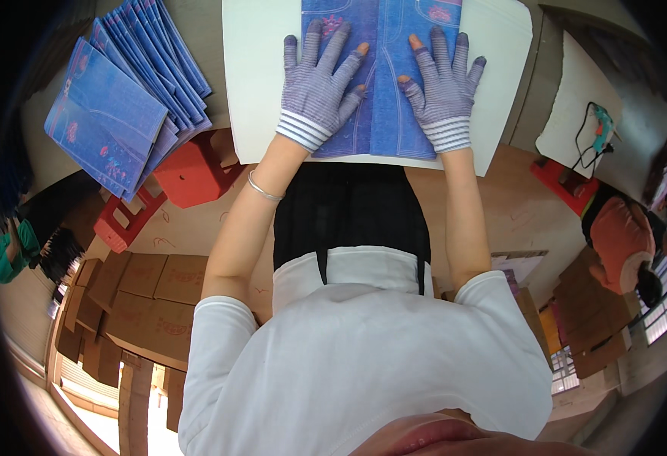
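Note:
A blue denim-print piece (379, 99) with pale stitch lines and pink flowers lies flat before me, its far end cut off by the picture's top. Under it is a broad white board (261, 53). My left hand (314, 87) rests palm down on the piece's left side, fingers spread. Opposite it, my right hand (443, 87) lies flat across the right edge, its fingers also apart. Both wear purple-grey striped knit gloves with some bare fingertips. To the left, a fanned stack of similar blue denim-print pieces (151, 76) overhangs the table edge.
Red plastic stools (193, 171) stand below the table at left. Brown cardboard boxes (158, 304) are piled behind me. On the right, a green corded tool (601, 128) lies on another worktop, near a person in an orange shirt (622, 235). A green sleeve (22, 251) shows far left.

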A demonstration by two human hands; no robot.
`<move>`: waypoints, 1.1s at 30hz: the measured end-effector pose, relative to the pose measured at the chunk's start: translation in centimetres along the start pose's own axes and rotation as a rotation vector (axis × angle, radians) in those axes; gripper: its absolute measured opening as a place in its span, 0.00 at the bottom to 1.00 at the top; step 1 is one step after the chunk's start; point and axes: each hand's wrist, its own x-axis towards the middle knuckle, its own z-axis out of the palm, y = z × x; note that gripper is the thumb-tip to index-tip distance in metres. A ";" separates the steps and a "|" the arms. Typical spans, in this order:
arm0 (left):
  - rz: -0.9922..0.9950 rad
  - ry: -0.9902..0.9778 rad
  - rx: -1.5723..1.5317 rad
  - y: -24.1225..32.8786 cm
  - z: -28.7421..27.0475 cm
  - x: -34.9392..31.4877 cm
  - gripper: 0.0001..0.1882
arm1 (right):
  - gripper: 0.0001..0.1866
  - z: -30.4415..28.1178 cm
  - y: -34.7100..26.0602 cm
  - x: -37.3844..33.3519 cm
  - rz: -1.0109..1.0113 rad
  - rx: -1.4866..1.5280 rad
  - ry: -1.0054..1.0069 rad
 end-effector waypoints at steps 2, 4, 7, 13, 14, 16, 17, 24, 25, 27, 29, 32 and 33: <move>-0.006 -0.027 0.048 0.2 0.1 0.1 0.35 | 0.35 0.1 -0.1 0.1 -0.011 -0.033 -0.001; -0.006 -0.034 0.069 0.1 0.3 0.1 0.35 | 0.34 0.0 -0.2 0.3 -0.020 -0.064 0.006; 0.073 0.024 0.009 -1.0 -0.1 2.2 0.37 | 0.36 -0.8 1.4 3.5 -0.139 -0.050 0.052; 0.211 0.176 0.181 -4.7 -1.4 13.3 0.33 | 0.37 -1.9 6.0 13.9 -0.304 -0.183 0.146; 0.199 0.059 0.085 -4.7 -1.0 11.9 0.35 | 0.36 -1.9 5.4 12.7 -0.279 -0.117 0.001; 0.146 -0.159 -0.087 -4.8 0.3 6.8 0.39 | 0.34 -1.0 2.8 8.5 -0.260 0.020 -0.274; 0.205 -0.199 -0.034 -2.6 -0.2 4.1 0.41 | 0.33 0.5 2.4 3.8 -0.455 -0.004 0.071; 0.185 -0.510 -0.530 5.6 -0.8 -19.0 0.31 | 0.20 -3.2 -5.2 -19.1 -0.295 0.663 -0.339; 0.221 -0.428 -0.642 5.3 -2.0 -19.1 0.26 | 0.16 -4.6 -4.9 -19.2 -0.284 0.722 -0.265; -0.125 -0.015 -0.846 4.8 -4.3 -17.0 0.14 | 0.10 -6.4 -3.4 -17.2 -0.055 0.906 -0.009; -0.562 0.147 -0.868 3.6 -6.0 -12.7 0.14 | 0.14 -7.3 -1.4 -14.7 0.430 0.804 -0.012; -0.899 0.320 -1.349 0.0 -2.9 -7.5 0.27 | 0.18 -5.5 0.5 -7.7 0.545 0.788 0.154; -0.901 0.262 -1.497 0.2 -3.4 -6.7 0.27 | 0.18 -4.8 0.3 -7.1 0.507 0.786 0.145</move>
